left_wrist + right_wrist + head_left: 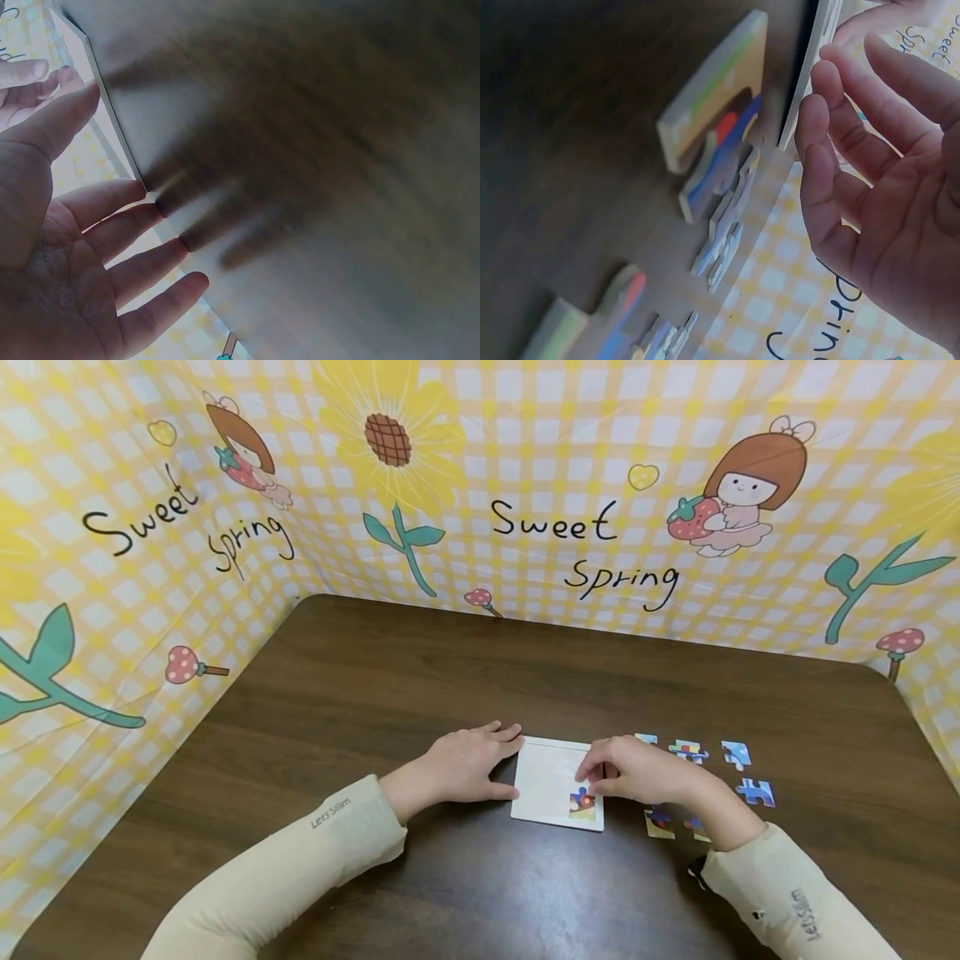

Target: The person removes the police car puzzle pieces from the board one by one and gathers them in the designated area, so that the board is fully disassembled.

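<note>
A square white puzzle tray (543,777) lies flat on the table, with one colourful puzzle piece (582,806) in its near right corner. My right hand (633,768) is over the tray's right side, thumb and forefinger pinching that piece at its upper edge. The right wrist view shows the bent fingers of this hand (885,157), but the pinched piece is hidden there. At the tray's left edge rests my left hand (468,764), fingers spread and thumb touching the rim. In the left wrist view, its fingertips (124,191) lie along the tray's side.
Several loose puzzle pieces lie right of the tray, among them a blue one (737,755), another (756,792) and a yellow-edged one (660,823). My right forearm partly covers some. The dark wooden table (420,668) meets a checked cloth backdrop (525,460) behind and at left.
</note>
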Motion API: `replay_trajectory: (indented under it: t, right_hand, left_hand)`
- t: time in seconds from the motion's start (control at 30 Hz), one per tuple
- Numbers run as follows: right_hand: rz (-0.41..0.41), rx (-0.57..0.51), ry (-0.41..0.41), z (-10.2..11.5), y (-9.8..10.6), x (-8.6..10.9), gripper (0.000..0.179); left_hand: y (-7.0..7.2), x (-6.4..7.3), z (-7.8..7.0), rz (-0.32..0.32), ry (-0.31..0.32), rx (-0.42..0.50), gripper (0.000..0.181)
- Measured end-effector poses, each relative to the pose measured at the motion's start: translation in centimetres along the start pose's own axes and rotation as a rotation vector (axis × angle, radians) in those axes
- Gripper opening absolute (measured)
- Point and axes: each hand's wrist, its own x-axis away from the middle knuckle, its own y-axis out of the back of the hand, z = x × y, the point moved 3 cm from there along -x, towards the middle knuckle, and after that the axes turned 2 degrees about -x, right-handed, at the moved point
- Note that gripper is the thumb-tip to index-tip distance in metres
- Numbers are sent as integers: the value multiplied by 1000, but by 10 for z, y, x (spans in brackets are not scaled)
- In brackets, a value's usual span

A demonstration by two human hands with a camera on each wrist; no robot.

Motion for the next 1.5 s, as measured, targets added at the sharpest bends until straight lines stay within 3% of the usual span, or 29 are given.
replay_trajectory:
  t: [0.57,1.1,1.5]
  right_hand:
    - [18,-32,6,2,-4,-1,8]
    - [-24,-141,25,-1,-3,2,11]
    - [-9,-217,11,0,-5,2,8]
  left_hand:
    - [0,0,0,-5,0,13,75]
    - [-2,0,2,-18,1,15,75]
    - [-1,2,1,-27,-9,6,76]
